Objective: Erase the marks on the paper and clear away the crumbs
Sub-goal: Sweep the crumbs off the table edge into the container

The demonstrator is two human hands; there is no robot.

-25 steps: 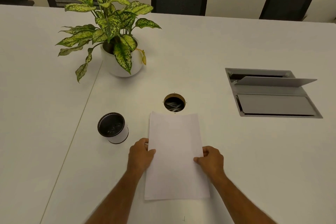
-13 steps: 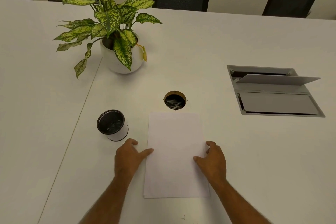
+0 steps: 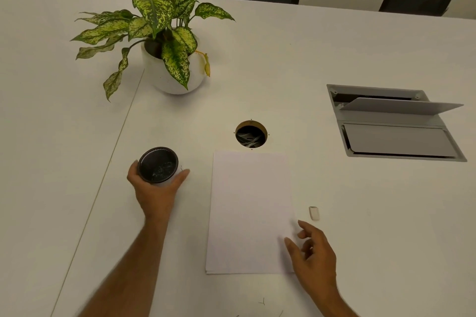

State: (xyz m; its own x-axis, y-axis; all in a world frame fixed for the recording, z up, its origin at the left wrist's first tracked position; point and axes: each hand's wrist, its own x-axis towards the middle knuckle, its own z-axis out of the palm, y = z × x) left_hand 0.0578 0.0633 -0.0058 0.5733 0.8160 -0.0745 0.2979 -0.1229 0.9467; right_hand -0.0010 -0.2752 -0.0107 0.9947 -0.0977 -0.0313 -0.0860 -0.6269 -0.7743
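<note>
Near the middle of the frame lies the white rectangular sheet of paper (image 3: 249, 211), flat on the white surface (image 3: 360, 213). Its long side runs from the bottom of the frame up toward the round hole (image 3: 251, 134) cut in the surface, and its top short edge sits just below that hole. Any marks on the paper are too faint to make out. A few thin, dark crumbs (image 3: 262, 301) lie on the surface below the paper, at the bottom edge of the frame.

Just right of the paper lies a small white eraser (image 3: 314, 213), with its long side pointing up the frame. The right hand (image 3: 313, 252) is loosely open, fingers curled and apart, holding nothing. It is beside the paper's lower right corner; whether it touches the paper is hard to tell.

The left hand (image 3: 157, 188) wraps around the small white cup with a dark inside (image 3: 158, 165), left of the paper. The cup's lower side is hidden by the hand.
</note>
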